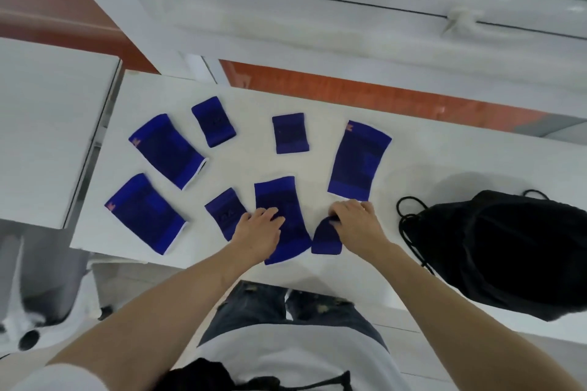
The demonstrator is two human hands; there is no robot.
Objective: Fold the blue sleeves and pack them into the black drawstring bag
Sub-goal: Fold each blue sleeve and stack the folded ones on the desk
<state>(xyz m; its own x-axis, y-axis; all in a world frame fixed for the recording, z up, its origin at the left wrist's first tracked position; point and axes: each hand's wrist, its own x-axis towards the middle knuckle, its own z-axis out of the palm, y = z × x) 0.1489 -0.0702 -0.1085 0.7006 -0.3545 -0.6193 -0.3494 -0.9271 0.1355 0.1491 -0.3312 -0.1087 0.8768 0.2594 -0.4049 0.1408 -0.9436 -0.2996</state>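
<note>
Several blue sleeves lie spread on the white table [444,155]. My left hand [259,228] rests flat, fingers apart, on a long sleeve [284,200] near the front edge, beside a small sleeve [224,211]. My right hand [357,220] pinches the top of a small sleeve [325,240], which is bent over. A large sleeve [359,159] lies just beyond my right hand. Other sleeves lie at the left [166,149] [144,213] and at the back [213,120] [290,133]. The black drawstring bag [502,247] sits at the right with its cord [409,225] trailing toward me.
A second white table [44,124] stands to the left across a narrow gap. A white window frame [317,6] and an orange wall lie beyond the table's far edge. The bag overhangs the table's front edge.
</note>
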